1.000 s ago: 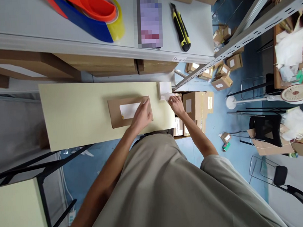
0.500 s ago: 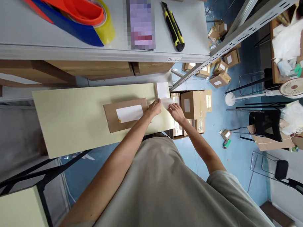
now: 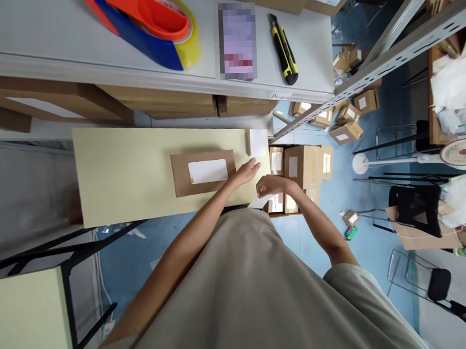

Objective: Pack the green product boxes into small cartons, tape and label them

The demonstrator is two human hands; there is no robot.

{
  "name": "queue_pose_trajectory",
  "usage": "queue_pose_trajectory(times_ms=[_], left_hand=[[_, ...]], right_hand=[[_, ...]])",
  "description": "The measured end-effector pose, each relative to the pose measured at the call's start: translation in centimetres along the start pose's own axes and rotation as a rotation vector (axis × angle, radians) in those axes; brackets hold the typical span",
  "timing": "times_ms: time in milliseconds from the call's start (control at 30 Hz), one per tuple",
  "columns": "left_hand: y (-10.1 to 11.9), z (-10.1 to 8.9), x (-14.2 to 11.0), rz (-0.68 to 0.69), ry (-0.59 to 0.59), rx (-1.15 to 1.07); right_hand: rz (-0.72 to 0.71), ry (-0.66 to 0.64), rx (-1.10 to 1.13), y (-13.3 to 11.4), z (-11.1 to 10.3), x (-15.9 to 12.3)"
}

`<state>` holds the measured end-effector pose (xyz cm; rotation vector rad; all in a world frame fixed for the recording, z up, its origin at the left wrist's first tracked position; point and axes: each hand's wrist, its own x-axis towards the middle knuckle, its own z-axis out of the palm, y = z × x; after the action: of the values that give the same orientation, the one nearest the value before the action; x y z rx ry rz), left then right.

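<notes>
At the left, the brown box (image 3: 203, 189) lies flat on the pale tabletop (image 3: 122, 173), its white label (image 3: 208, 171) face up; it appears to rest where it was a second ago. Next along, the left hand (image 3: 247, 171) has come away from the slip it was meeting half a second ago and now sits between the box and the white paper (image 3: 258, 142) at the table's right end. Its fingers are half curled; whether they pinch anything cannot be told.

The greatest change is in the loose slip (image 3: 260, 201): then reaching up to the white paper, it now hangs apart from it, at the table's near edge. Farthest right, the right hand (image 3: 269, 185) has bent down toward the person's body, its fingers apparently closed on that slip. The work seems to have moved from parting the slip to carrying it in one hand.
</notes>
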<state>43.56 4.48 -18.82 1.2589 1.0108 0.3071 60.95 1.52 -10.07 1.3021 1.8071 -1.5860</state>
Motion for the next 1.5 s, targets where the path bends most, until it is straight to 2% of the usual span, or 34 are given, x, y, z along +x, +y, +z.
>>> queue_pose_trajectory(times_ms=[100,167,233,367,500,667,967,1067,1133,1233,1400,1500], left_hand=[[-0.8,-1.4,-5.2,-0.110,-0.095,-0.491],[-1.2,-2.4,-9.2,-0.081,-0.041,-0.671],[-1.5,-3.1,-12.8,-0.023,0.069,-0.757],[-1.3,-3.7,-17.5,0.032,0.273,-0.744],[-0.8,-3.8,-19.8,0.067,0.378,-0.611],[-0.4,-4.0,-21.6,0.114,0.398,-0.457],[-0.2,-4.1,-23.3,0.126,0.422,-0.369],[-0.1,-4.1,-23.6,0.137,0.410,-0.367],[0.0,-4.0,-23.8,0.157,0.410,-0.372],[-0.2,-3.8,-23.9,0.187,0.450,-0.371],[-0.8,-3.5,-23.9,0.192,0.544,-0.374],[-0.9,-3.5,-24.1,0.205,0.560,-0.360]], right_hand=[[-0.094,0.423,0.211,-0.4,-2.4,-0.5],[-0.125,0.657,0.312,-0.8,-3.7,-0.2],[-0.176,0.736,0.394,-1.3,-4.5,0.2],[-0.303,0.642,0.475,-3.2,-4.9,0.6],[-0.371,0.591,0.434,-5.2,-4.7,0.6],[-0.408,0.564,0.378,-6.7,-4.1,0.6],[-0.459,0.557,0.301,-7.9,-3.3,-0.1],[-0.445,0.598,0.250,-8.6,-2.8,0.4],[-0.420,0.706,0.187,-9.3,-1.8,0.8],[-0.399,0.846,0.093,-10.8,0.9,0.8],[-0.488,0.691,0.165,-13.4,6.4,-1.6],[-0.454,0.734,0.153,-14.6,8.1,-2.9]])
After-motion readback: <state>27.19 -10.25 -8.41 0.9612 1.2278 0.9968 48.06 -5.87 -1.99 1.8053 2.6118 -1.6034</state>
